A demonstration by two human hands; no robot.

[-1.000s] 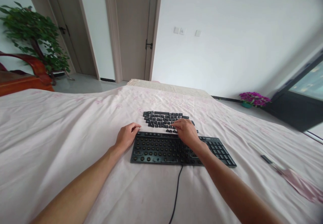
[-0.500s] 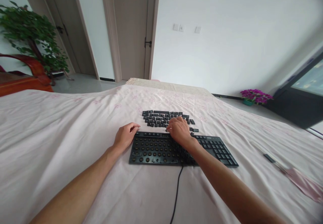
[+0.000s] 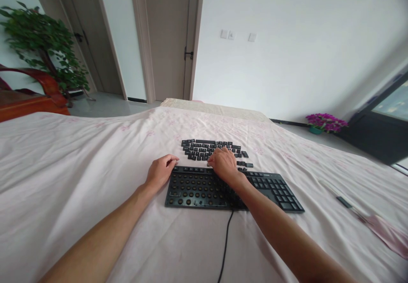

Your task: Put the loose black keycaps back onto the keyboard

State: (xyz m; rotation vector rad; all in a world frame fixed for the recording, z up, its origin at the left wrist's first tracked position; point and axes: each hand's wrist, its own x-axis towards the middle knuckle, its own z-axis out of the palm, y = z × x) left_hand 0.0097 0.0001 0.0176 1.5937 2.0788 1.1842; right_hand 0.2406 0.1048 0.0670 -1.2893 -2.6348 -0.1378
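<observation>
Nearest you, the cable [image 3: 225,242] comes out from under the keyboard's near edge and runs toward you over the cloth [image 3: 178,244]. The keyboard [image 3: 198,189] lies flat on that cloth, just in front of you; long axis left to right, right end a touch nearer you. Its bare space-bar slot faces you, number pad on your right, caps off most of the left block, top row mostly on; the middle is hidden by your right arm. Likely it's square to you so both arms reach equally. Your left hand [image 3: 162,169] rests at its far left corner, fingers loosely curled, thumb near index; can't tell if anything's pinched, probably just steadying. Your right hand [image 3: 224,164] arches over the far edge, fingers bent down by the loose caps; can't tell if it grips one, tips hidden. Past the keyboard, the caps [image 3: 200,150] sit in rough rows, rows running the same way as the keyboard, long space bar [image 3: 205,141] farthest out, so the order looks flipped; probably rowed up to stay sorted. A few sit apart, right of your right hand. Farther back: door [image 3: 165,41], white wall [image 3: 280,66].
</observation>
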